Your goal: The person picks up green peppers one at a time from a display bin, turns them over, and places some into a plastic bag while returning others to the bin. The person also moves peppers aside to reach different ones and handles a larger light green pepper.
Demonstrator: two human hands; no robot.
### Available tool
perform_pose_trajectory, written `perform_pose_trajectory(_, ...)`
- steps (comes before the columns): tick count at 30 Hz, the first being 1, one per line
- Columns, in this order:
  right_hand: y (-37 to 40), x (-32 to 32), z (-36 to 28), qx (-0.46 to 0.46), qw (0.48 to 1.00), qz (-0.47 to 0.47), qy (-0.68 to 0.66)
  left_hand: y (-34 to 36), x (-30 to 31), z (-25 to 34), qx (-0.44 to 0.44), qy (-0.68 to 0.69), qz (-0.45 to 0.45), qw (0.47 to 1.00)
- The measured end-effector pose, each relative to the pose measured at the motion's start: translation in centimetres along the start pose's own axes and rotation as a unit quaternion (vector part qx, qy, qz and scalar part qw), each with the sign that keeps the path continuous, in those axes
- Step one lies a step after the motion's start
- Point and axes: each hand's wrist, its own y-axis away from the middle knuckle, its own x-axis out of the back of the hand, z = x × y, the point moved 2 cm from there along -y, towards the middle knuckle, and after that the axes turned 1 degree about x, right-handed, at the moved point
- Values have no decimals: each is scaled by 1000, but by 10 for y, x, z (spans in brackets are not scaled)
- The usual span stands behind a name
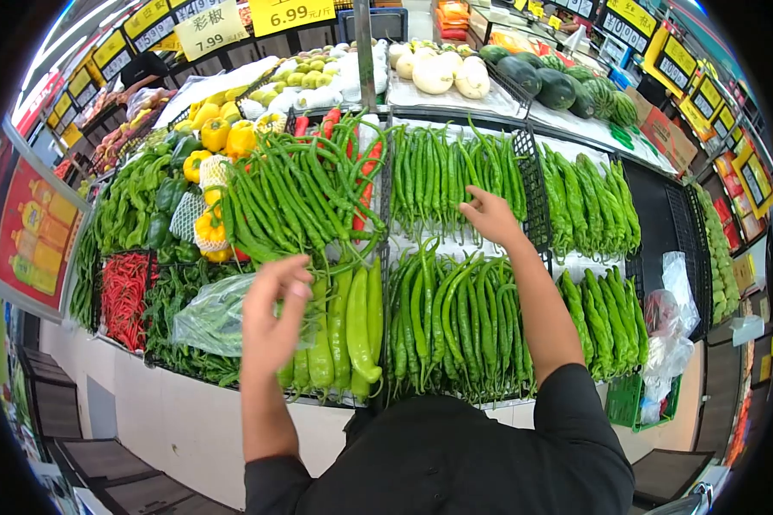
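My right hand (493, 219) reaches over an upper row of long green chili peppers (429, 176), lined up side by side with their stems away from me. Its index finger and thumb are apart, with the fingertips close over the peppers. My left hand (275, 300) is raised at the near side of a loose heap of long green chili peppers (279, 202), its thumb and fingers apart and nothing visible in them. Below it lies a clear plastic bag (210, 318). Pale green peppers (361, 326) stand beside it. A lower row of green chilies (459, 313) is nearest my body.
Black crate walls (532, 193) divide the rows. Left are yellow bell peppers (215, 135) and small red chilies (127, 296). Wrinkled green peppers (588, 206) lie right. A metal post (365, 56) rises at the back. Plastic bags (668, 343) hang over a green basket (620, 399).
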Motion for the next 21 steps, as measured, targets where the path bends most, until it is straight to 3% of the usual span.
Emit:
perform_pose_trajectory(2,31,17,-9,-10,996,3,-89,-24,22,12,-30,-41,21,998)
perform_pose_trajectory(5,89,43,-26,-44,964,-7,-262,-66,37,-1,8,-106,15,994)
perform_pose_trajectory(8,146,58,-29,-51,938,20,-343,-91,19,-30,-38,-194,-77,977)
perform_pose_trajectory(10,178,64,-25,-53,932,43,-357,-101,-6,-47,-25,-232,-164,958)
perform_pose_trajectory(14,224,70,-21,-72,927,84,-358,-115,-58,-80,30,-375,-322,869)
perform_pose_trajectory(17,246,71,-20,-69,922,102,-367,-121,-84,-119,24,-390,-334,858)
perform_pose_trajectory(20,261,69,-21,-69,917,110,-376,-128,-96,-106,208,-418,-383,797)
perform_pose_trajectory(21,264,67,-22,-70,916,111,-378,-128,-96,-109,209,-411,-377,803)
